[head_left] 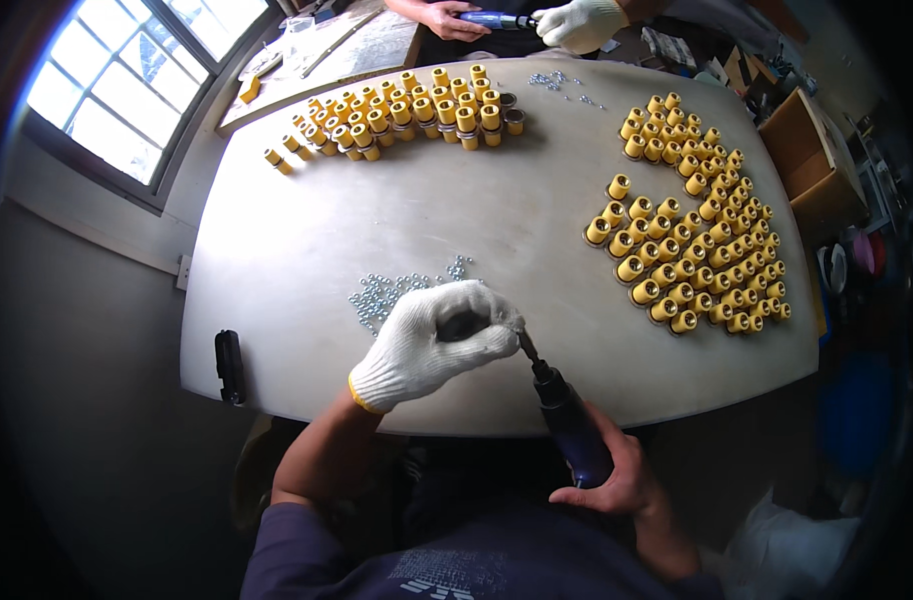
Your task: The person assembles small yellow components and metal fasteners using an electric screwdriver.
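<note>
My right hand (625, 472), bare, is wrapped round a dark blue and black electric screwdriver (567, 420) near the table's front edge. The tool tilts up and left, its bit reaching the fingertips of my left hand (432, 335). That hand wears a white knit glove with a yellow cuff edge. Its fingers are closed, with a dark patch between thumb and fingers; whether it is a part or a shadow I cannot tell. Just beyond the glove lie many small silvery nuts or similar fasteners (379, 296), spread loosely on the pale table (307, 230).
Yellow cylinders with dark bases stand in a group (417, 105) at the far left and a larger group (692, 255) at the right. A black object (230, 366) lies at the left edge. Opposite, a co-worker's gloved hand (580, 25) and bare hand hold a blue tool (497, 19). A cardboard box (812, 160) stands right.
</note>
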The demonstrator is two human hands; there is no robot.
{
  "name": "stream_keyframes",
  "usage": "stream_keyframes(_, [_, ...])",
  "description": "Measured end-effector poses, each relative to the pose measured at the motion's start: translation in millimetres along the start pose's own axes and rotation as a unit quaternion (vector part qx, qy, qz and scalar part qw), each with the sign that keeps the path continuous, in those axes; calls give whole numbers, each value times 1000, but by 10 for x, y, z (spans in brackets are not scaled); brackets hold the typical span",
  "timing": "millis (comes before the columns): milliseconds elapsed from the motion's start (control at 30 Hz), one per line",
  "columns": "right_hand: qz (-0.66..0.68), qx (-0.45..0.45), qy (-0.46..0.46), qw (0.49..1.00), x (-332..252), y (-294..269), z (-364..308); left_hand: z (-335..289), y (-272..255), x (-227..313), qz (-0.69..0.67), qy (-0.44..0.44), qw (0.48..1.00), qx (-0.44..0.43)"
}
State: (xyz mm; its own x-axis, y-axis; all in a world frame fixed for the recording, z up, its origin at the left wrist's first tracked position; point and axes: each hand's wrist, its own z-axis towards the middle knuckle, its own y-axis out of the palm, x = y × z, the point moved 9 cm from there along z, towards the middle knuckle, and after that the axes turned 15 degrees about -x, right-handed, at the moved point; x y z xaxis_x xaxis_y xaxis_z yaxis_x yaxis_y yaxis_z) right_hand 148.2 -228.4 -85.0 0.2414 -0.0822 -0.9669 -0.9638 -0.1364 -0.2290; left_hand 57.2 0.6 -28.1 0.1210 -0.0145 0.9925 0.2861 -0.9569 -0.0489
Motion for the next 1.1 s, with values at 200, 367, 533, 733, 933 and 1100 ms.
stream_keyframes(200, [55,14,39,998,105,14,-52,197,-1584,292,508,38,784,354])
stream_keyframes(367, [25,-6,47,999,76,41,-25,459,-2458,40,552,-101,721,406])
stream_keyframes(533, [29,3,42,999,97,32,-15,590,-2575,-33,553,-131,726,387])
stream_keyframes(733, [26,-2,38,999,85,26,6,306,-2431,103,482,51,796,363])
stream_keyframes(933, [27,2,38,999,127,12,-11,300,-1423,-290,-377,155,912,42])
stream_keyframes(1100, [26,-5,50,998,66,14,10,243,-961,-454,-431,107,896,18])
